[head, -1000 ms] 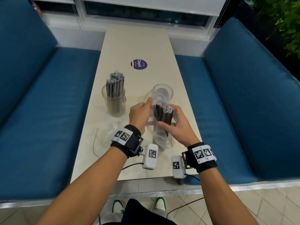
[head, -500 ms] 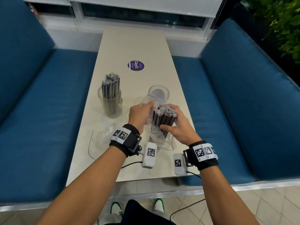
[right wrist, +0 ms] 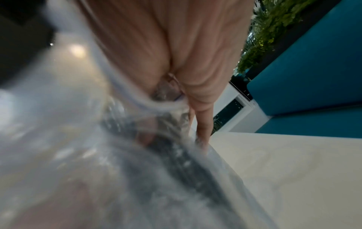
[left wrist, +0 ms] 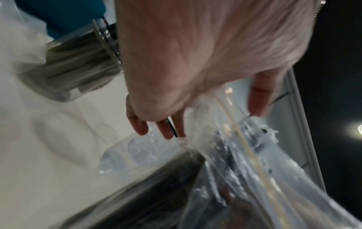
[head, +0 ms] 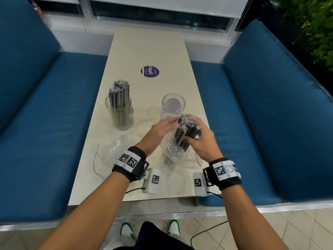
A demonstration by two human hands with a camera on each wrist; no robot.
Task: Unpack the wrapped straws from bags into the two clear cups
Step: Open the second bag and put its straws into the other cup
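My right hand (head: 201, 139) grips a bundle of wrapped straws (head: 186, 132), half out of its bag (head: 173, 152), which my left hand (head: 158, 131) pinches. Beyond my fingertips stands the empty cup (head: 173, 105); the cup (head: 119, 112) further left is already filled.

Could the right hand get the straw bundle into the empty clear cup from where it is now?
Probably yes. The right hand grips the straw bundle just in front of the empty cup, whose mouth is open, but the bag around the bundle's lower part must come off first.
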